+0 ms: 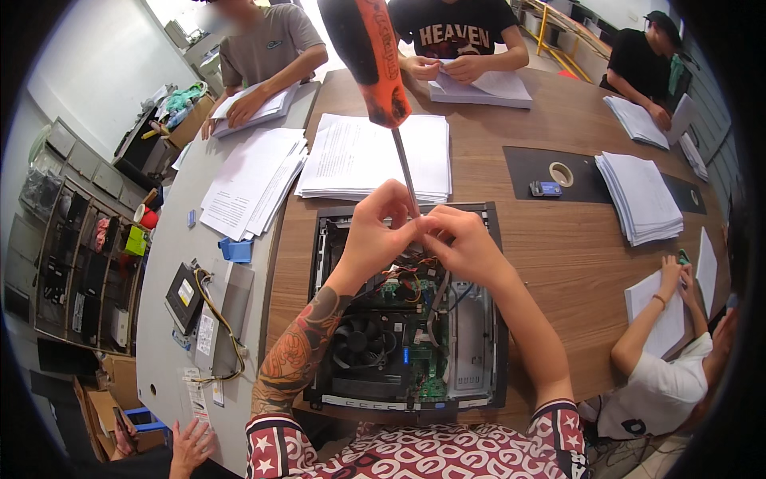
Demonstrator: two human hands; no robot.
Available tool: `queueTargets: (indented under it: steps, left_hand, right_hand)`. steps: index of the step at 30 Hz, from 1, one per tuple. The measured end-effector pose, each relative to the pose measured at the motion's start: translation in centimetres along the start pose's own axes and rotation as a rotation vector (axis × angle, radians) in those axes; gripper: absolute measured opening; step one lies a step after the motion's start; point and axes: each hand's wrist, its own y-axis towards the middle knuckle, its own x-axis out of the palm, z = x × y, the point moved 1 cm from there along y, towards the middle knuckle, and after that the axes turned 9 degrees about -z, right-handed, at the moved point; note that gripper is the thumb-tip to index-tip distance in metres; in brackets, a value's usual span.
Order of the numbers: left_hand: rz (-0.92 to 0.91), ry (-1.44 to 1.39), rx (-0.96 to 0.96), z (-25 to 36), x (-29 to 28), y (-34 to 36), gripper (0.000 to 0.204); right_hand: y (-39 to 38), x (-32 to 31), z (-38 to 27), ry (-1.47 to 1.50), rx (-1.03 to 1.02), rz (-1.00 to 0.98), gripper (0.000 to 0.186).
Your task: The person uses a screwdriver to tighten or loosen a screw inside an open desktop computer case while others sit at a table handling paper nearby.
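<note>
A screwdriver (386,96) with an orange and black handle stands upright in front of me, handle up toward the camera. My left hand (384,226) is closed, its thumb and fingers pinching the lower end of the metal shaft. Against it, my right hand (463,243) is closed too, fingertips at the same end of the shaft. The tip and anything small between the fingers are hidden. Below both hands lies an opened desktop computer case (496,359), showing a black fan (356,342), a green circuit board (431,369) and loose cables.
On the left grey table are a metal power supply (222,319) with cables and a black drive (185,298). Paper stacks (383,152) lie beyond the case. A tape roll (561,174) and small blue box (546,189) sit right. Several people handle papers around the table.
</note>
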Motion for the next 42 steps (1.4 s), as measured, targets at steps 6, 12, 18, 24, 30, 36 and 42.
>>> queueTargets:
  steps: [6, 12, 18, 24, 30, 36, 42]
  left_hand:
    - [-0.112, -0.043, 0.071, 0.6, 0.1, 0.1, 0.021]
    - [-0.064, -0.023, 0.033, 0.3, -0.2, -0.2, 0.020]
    - [-0.084, -0.120, 0.045, 0.6, -0.7, -0.4, 0.020]
    - [-0.031, -0.123, 0.015, 0.7, -0.1, 0.1, 0.017]
    - [0.005, 0.021, 0.028, -0.1, -0.4, 0.0, 0.014]
    - [-0.021, -0.006, 0.081, 0.1, -0.2, 0.2, 0.017]
    - [-0.002, -0.007, 0.039, 0.2, 0.0, 0.1, 0.014]
  right_hand:
    - [0.0, 0.1, 0.2, -0.056, -0.099, 0.068, 0.016]
    - [0.0, 0.0, -0.2, 0.027, 0.028, 0.029, 0.015]
    - [0.0, 0.2, 0.1, 0.015, -0.044, -0.005, 0.015]
    - [0.0, 0.1, 0.1, 0.009, 0.001, 0.022, 0.015]
    - [-0.1, 0.0, 0.1, -0.005, 0.016, 0.006, 0.015]
    - [0.0, 0.0, 0.3, -0.052, -0.021, 0.067, 0.013]
    - [0.0, -0.1, -0.5, 0.017, 0.059, 0.044, 0.013]
